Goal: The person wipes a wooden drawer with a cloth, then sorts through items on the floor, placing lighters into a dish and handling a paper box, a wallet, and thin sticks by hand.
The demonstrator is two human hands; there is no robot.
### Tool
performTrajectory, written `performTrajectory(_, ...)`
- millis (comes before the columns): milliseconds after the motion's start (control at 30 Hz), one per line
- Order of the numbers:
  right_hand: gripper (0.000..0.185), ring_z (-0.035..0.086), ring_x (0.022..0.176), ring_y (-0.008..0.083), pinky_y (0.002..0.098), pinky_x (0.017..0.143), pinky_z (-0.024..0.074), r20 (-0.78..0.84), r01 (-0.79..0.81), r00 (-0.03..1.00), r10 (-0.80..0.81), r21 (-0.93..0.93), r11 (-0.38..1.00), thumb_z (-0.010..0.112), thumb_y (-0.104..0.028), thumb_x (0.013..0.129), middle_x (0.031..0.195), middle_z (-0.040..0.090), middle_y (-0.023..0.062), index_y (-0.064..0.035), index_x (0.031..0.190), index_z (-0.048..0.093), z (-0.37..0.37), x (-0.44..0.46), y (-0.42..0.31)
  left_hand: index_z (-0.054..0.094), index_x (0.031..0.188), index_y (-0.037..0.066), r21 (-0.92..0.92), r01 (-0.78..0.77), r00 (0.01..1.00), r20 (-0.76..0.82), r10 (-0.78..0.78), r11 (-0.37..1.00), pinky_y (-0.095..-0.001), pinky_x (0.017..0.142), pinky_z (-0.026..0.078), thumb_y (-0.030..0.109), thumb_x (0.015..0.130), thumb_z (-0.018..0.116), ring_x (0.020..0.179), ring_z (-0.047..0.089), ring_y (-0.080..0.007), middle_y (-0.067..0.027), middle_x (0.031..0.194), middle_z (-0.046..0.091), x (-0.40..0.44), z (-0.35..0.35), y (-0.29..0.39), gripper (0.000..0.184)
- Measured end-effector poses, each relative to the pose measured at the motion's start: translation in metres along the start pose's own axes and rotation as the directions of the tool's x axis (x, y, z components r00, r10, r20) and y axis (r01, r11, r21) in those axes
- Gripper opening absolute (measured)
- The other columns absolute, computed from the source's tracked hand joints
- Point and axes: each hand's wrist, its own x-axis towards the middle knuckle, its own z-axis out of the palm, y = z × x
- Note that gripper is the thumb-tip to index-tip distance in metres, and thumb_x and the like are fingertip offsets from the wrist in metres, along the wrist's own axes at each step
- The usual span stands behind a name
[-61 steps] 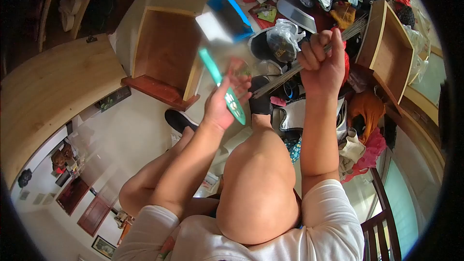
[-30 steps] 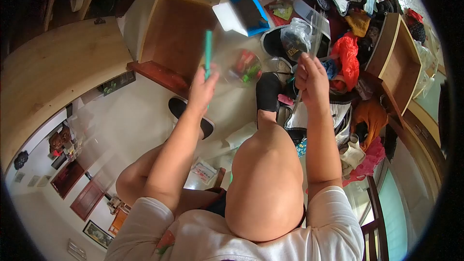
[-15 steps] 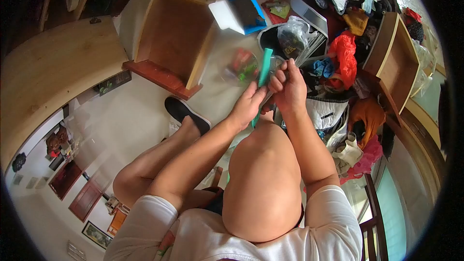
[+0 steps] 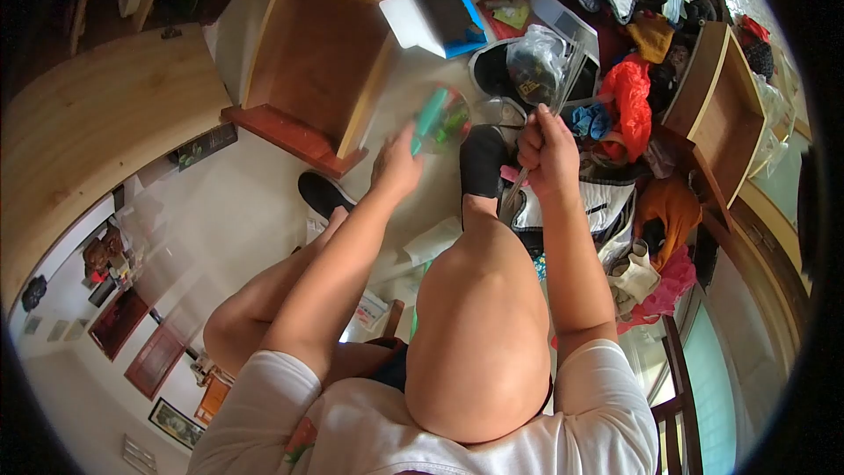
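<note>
My left hand [image 4: 397,163] is closed on a green flat object [image 4: 429,116], blurred by motion, which points up and to the right. Behind its tip a clear round container [image 4: 453,121] with red and green things stands on the floor. My right hand [image 4: 551,151] is closed round a bundle of thin clear sticks [image 4: 573,75] that pokes out above and below the fist. Just past that bundle sits a clear plastic bag [image 4: 536,62] with a dark item in it. My two hands are apart.
An empty wooden drawer [image 4: 312,70] lies at the upper left, beside a blue and white box [image 4: 435,13]. Clothes and a red bag [image 4: 627,101] are heaped at the upper right, near another drawer [image 4: 719,114]. A black shoe [image 4: 483,163] is on my foot.
My hands came together half a second ago and have now parted. The left moved left with the green object; the right moved right with the sticks, which now stand more upright.
</note>
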Motion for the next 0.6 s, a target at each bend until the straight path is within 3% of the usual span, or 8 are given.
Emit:
performTrajectory(33, 0.02, 0.026, 0.041, 0.0067, 0.0215, 0.037, 0.0191, 0.003, 0.0, 1.0, 0.0, -0.002, 1.0, 0.047, -0.025, 0.092, 0.054, 0.032, -0.004, -0.0098, 0.08, 0.049, 0.0, 0.0, 0.004, 0.041, 0.126, 0.007, 0.049, 0.016, 1.0, -0.001, -0.016, 0.999, -0.0375, 0.089, 0.041, 0.011, 0.076, 0.06, 0.104, 0.051, -0.0377, -0.0208, 0.108, 0.055, 0.002, -0.003, 0.005, 0.054)
performTrajectory(133, 0.018, 0.026, 0.042, 0.007, 0.0212, 0.037, 0.0198, 0.039, 0.0, 0.999, 0.0, -0.018, 1.0, 0.048, -0.024, 0.092, 0.055, 0.033, -0.0037, -0.0097, 0.08, 0.049, -0.003, 0.001, 0.007, 0.046, 0.121, 0.005, -0.04, 0.052, 0.998, -0.036, -0.053, 0.998, -0.0354, 0.084, 0.042, 0.008, 0.076, 0.061, 0.101, 0.054, -0.0302, -0.0157, 0.108, 0.058, 0.005, 0.001, 0.0, 0.047)
performTrajectory(167, 0.018, 0.026, 0.042, 0.0068, 0.0211, 0.037, 0.0199, 0.041, 0.005, 0.999, -0.004, -0.032, 0.999, 0.048, -0.023, 0.092, 0.055, 0.033, -0.0037, -0.0096, 0.08, 0.049, -0.003, 0.001, 0.007, 0.048, 0.117, 0.006, -0.331, 0.111, 0.993, 0.0, -0.118, 0.937, -0.0349, 0.083, 0.042, 0.008, 0.077, 0.061, 0.1, 0.054, -0.0269, -0.0133, 0.108, 0.058, 0.002, 0.003, -0.002, 0.042)
performTrajectory(233, 0.018, 0.027, 0.042, 0.0065, 0.0207, 0.037, 0.0203, 0.047, 0.012, 0.999, -0.01, -0.048, 0.999, 0.048, -0.023, 0.092, 0.055, 0.033, -0.0039, -0.0095, 0.08, 0.049, -0.003, 0.002, 0.005, 0.053, 0.109, 0.007, -0.793, 0.215, 0.972, 0.119, -0.201, 0.57, -0.0341, 0.08, 0.042, 0.007, 0.079, 0.061, 0.098, 0.054, -0.0204, -0.0084, 0.108, 0.059, -0.007, 0.007, -0.008, 0.03)
performTrajectory(300, 0.018, 0.027, 0.042, 0.006, 0.0204, 0.037, 0.0209, 0.049, 0.011, 0.999, -0.009, -0.053, 0.999, 0.048, -0.023, 0.092, 0.055, 0.033, -0.0041, -0.0094, 0.08, 0.049, -0.004, 0.004, 0.004, 0.054, 0.103, 0.008, -0.941, 0.227, 0.952, 0.161, -0.259, 0.25, -0.0313, 0.077, 0.041, 0.007, 0.081, 0.061, 0.096, 0.054, -0.0156, -0.0049, 0.107, 0.059, -0.008, 0.0, -0.003, 0.023)
performTrajectory(333, 0.018, 0.027, 0.041, 0.0054, 0.0204, 0.037, 0.02, 0.033, 0.01, 0.999, -0.008, -0.051, 0.999, 0.048, -0.022, 0.092, 0.054, 0.034, -0.0046, -0.0094, 0.079, 0.049, -0.003, 0.003, 0.005, 0.054, 0.1, 0.009, -0.973, 0.219, 0.94, 0.19, -0.285, 0.074, -0.0299, 0.076, 0.041, 0.007, 0.082, 0.061, 0.095, 0.053, -0.0132, -0.0032, 0.106, 0.059, -0.009, -0.003, -0.001, 0.02)
performTrajectory(367, 0.019, 0.026, 0.041, 0.0048, 0.0204, 0.036, 0.0192, 0.018, 0.011, 1.0, -0.01, -0.051, 0.999, 0.048, -0.022, 0.092, 0.053, 0.034, -0.0052, -0.0093, 0.078, 0.049, 0.0, 0.004, 0.005, 0.053, 0.099, 0.009, -0.961, 0.27, 0.902, 0.228, -0.367, 0.065, -0.0308, 0.078, 0.042, 0.011, 0.084, 0.062, 0.096, 0.053, -0.0153, -0.0052, 0.106, 0.058, -0.006, -0.01, 0.009, 0.018)
performTrajectory(600, 0.019, 0.027, 0.041, 0.0041, 0.0198, 0.036, 0.0197, 0.01, 0.035, 0.999, -0.034, -0.077, 0.996, 0.049, -0.022, 0.092, 0.053, 0.036, -0.0059, -0.0098, 0.077, 0.049, 0.006, 0.0, 0.005, 0.051, 0.103, 0.005, -0.962, 0.157, 0.867, 0.244, -0.435, -0.225, -0.0391, 0.087, 0.044, 0.019, 0.086, 0.06, 0.101, 0.05, -0.0207, -0.0069, 0.104, 0.053, 0.016, -0.014, 0.021, 0.025)
